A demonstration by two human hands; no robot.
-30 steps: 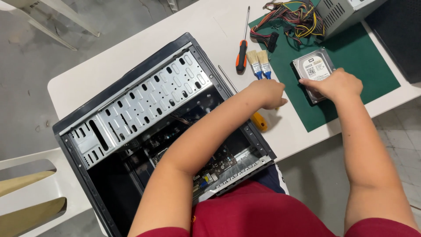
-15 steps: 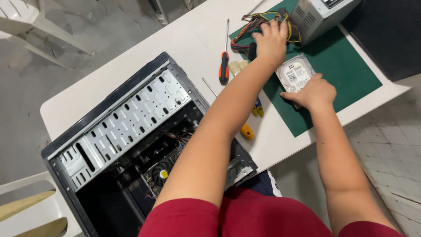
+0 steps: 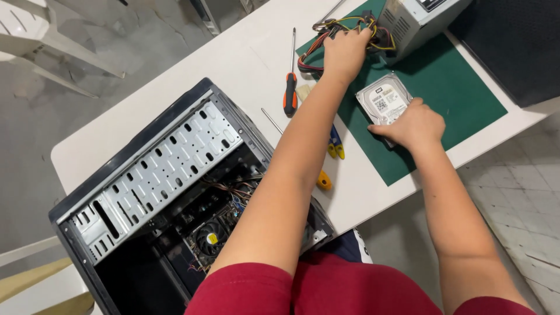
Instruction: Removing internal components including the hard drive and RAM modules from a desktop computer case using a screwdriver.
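The open case [image 3: 175,192] sits at the table's [image 3: 233,52] left end. My left hand [image 3: 345,53] closes around the cables [image 3: 326,44] at the mat's [image 3: 461,87] far edge: limp, light, best gathered as a bundle. My right hand [image 3: 411,125] presses flat on the drive [image 3: 382,102] mid-mat: dense, rigid, shock-sensitive; grip its side edges.

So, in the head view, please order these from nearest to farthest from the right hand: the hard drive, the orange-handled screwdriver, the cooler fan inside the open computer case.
Measured from the right hand:
1. Hard drive: under the fingers, on the green mat.
2. Orange-handled screwdriver: on the white table, beyond the left forearm.
3. Cooler fan: low inside the computer case, by the person's body.
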